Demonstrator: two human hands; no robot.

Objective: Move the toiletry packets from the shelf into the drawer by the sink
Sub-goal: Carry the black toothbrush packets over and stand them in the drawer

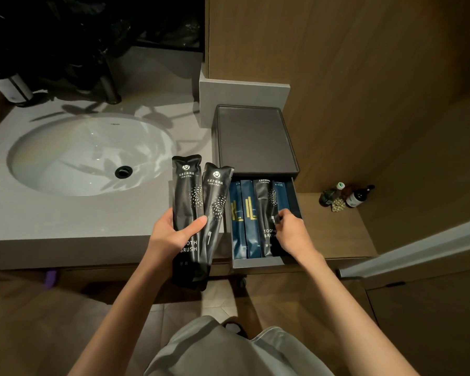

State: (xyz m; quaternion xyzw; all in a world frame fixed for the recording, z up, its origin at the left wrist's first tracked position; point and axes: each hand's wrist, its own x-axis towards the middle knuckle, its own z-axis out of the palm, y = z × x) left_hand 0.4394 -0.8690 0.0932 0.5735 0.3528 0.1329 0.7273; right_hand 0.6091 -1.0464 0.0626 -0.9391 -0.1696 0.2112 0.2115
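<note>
Nearest, the left hand is clamped on two black toothbrush packets, upright at 10 o'clock of the open drawer. Right hand pinches a third black packet inside it, beside blue packets. Sink lies at 10 o'clock beyond.

Grey vanity counter with a small drawer unit at its right end.
The counter holds an oval white basin sunk into it, a dark tap at the far edge and a white cylinder far left. The grey drawer unit stands on the right end, its drawer pulled toward the near side. Blue packets and a black toothbrush packet lie inside it, side by side.
</note>
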